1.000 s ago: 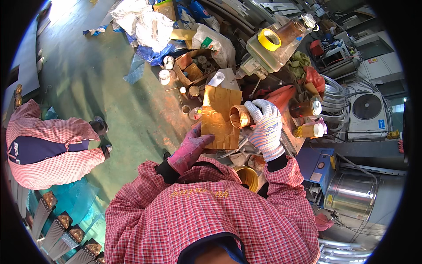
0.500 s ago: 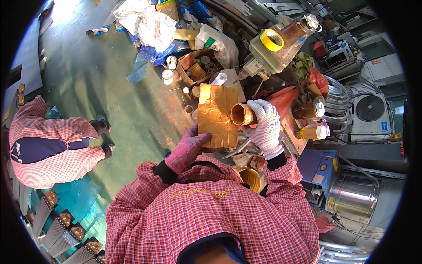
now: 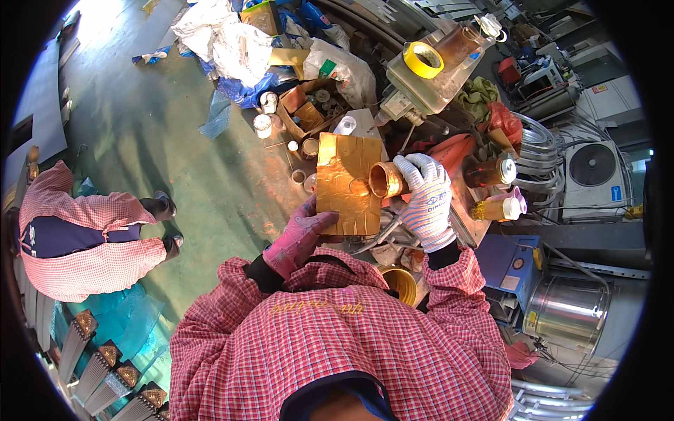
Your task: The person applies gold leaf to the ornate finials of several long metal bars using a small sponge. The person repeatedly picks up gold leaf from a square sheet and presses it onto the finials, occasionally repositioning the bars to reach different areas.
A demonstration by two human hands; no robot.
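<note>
A flat gold-coloured board [image 3: 344, 165], coated and creased, is held up in front of me. My left hand [image 3: 298, 238], in a pink glove, grips its lower left edge with the thumb over the face. In a white striped glove, my right hand [image 3: 426, 200] is closed round a small copper-coloured cup [image 3: 386, 180]. The cup lies tilted on its side, its mouth toward the board's right edge. A shiny wet-looking patch shows on the board beside the cup's rim. The fingers behind the board are hidden.
A bench [image 3: 463, 203] at right bears a dark jar [image 3: 491, 170] and a yellow-stained jar [image 3: 500, 209]. Yellow tape [image 3: 423, 59] lies on a large clear container. Beyond the board stands a carton [image 3: 309, 112] of cans. A co-worker [image 3: 88, 231] bends at left, near ornamented metal posts [image 3: 88, 323].
The board and cup keep almost the same place in my hands. The background has shifted slightly left as the view moved. The co-worker remains bent over.
</note>
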